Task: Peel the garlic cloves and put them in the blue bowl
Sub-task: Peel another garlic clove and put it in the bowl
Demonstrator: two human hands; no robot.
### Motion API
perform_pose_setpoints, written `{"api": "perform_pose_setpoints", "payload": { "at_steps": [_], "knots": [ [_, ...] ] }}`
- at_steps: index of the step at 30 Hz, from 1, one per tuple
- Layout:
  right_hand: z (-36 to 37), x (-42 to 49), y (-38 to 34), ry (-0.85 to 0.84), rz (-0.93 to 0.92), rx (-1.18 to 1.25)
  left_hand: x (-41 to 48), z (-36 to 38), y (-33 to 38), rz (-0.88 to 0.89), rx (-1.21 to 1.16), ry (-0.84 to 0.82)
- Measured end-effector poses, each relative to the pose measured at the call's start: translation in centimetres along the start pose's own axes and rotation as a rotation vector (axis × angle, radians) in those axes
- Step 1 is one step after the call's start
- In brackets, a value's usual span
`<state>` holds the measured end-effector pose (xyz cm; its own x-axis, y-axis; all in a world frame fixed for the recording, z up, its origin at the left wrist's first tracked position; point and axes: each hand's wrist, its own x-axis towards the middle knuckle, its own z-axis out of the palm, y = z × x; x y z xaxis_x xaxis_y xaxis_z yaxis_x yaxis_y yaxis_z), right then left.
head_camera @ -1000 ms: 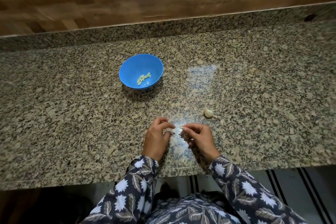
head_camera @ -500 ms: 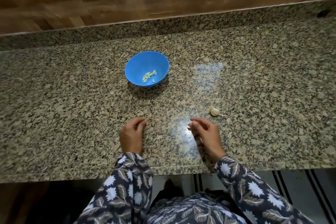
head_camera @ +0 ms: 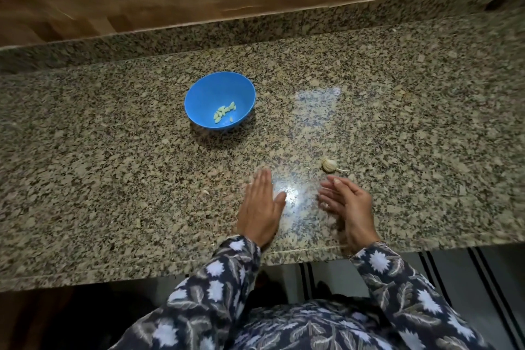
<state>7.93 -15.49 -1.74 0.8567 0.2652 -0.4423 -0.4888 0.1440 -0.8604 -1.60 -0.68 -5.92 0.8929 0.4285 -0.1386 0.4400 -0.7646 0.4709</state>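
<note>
Pale green peeled garlic cloves (head_camera: 224, 113) are lying in the round blue plastic bowl (head_camera: 204, 94), which is sitting well apart from the hands, probably to stay clear of loose skins. A small papery unpeeled garlic piece (head_camera: 329, 165) is waiting just beyond the right hand (head_camera: 348, 203), within easy reach. The left hand (head_camera: 260, 204) is hovering flat over the speckled granite countertop (head_camera: 113, 165) with its fingers straight. The right is standing on edge, fingers loosely spread, apparently holding nothing.

Left hand (head_camera: 260, 207) is flat, palm down, fingers straight and pressed together, thumb poking out toward the other hand. Right hand (head_camera: 350, 204) is tipped up on its edge, palm facing the left one, fingers loosely straight and a bit blurry. There's a gap between them. Both forearms are in flowery sleeves (head_camera: 216, 287).
</note>
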Motion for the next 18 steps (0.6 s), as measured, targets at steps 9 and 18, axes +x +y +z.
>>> {"api": "perform_pose_setpoints", "payload": {
  "at_steps": [9, 18],
  "knots": [
    [-3.0, -0.1, -0.4, 0.268, -0.010, 0.133, 2.7, 1.8, 4.4, 0.364, 0.130, -0.179],
    [-4.5, -1.4, -0.5, 0.316, 0.006, 0.166, 2.8, 2.0, 5.0, 0.534, 0.134, -0.224]
  ]
}}
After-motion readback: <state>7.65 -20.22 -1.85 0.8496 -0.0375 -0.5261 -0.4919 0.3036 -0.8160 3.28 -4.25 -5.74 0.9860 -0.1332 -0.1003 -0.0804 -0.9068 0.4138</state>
